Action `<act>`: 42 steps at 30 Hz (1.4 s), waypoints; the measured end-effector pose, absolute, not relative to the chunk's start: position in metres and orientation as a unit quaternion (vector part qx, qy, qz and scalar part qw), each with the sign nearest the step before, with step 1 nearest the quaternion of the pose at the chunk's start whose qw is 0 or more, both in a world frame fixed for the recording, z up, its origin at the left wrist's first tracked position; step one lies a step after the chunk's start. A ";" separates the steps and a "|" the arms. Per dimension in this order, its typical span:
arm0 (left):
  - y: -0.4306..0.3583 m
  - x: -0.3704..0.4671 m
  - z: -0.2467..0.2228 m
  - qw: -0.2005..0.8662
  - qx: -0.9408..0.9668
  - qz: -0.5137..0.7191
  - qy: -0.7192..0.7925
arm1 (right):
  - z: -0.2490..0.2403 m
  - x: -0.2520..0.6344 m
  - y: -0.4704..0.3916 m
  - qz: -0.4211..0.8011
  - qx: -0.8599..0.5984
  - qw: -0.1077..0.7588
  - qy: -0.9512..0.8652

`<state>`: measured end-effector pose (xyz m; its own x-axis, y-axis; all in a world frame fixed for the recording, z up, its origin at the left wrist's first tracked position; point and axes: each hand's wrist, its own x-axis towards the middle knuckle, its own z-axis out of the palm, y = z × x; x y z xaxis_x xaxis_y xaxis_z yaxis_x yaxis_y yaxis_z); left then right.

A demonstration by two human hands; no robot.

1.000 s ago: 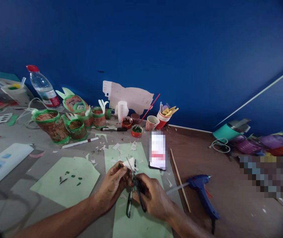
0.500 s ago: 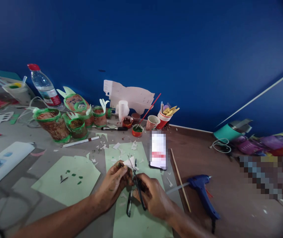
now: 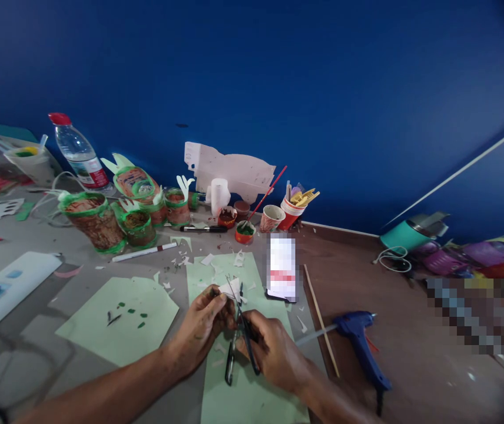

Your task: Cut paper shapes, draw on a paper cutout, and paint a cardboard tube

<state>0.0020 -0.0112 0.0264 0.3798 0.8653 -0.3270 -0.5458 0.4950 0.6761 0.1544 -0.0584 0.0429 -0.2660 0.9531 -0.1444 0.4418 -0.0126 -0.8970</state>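
My left hand [image 3: 210,318] is closed, pinching a small piece of white paper [image 3: 229,289] between thumb and fingers. In my right hand [image 3: 272,347] is a slim dark tool [image 3: 249,344] that looks like scissors, its thin metal tips at the white paper. A dark pen-like object [image 3: 229,366] shows just below both hands, above a pale green sheet [image 3: 252,391]. White scraps lie on that sheet and around its top edge. A phone [image 3: 282,268] with a lit screen sits beyond my right hand.
Brown and green pots [image 3: 97,221] and a bottle [image 3: 79,153] stand back left. Paint cups [image 3: 245,234] and stacked cups [image 3: 288,213] line the back. On the right are a stick [image 3: 320,318] and a blue glue gun [image 3: 362,341]. Another green sheet [image 3: 88,330] lies left.
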 end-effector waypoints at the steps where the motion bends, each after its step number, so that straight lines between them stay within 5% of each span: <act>1: -0.011 0.002 0.027 0.796 0.238 0.442 0.338 | 0.042 0.154 -0.059 0.464 -0.539 0.277 -0.646; 42: -0.006 -0.003 0.014 0.723 0.386 0.433 0.375 | 0.038 0.164 -0.054 0.443 -0.554 0.237 -0.664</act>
<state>-0.0029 -0.0060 0.0144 0.3445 0.9156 -0.2075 -0.3371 0.3270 0.8829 0.1636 -0.0545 0.0381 -0.2739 0.9453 -0.1773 0.5255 -0.0073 -0.8507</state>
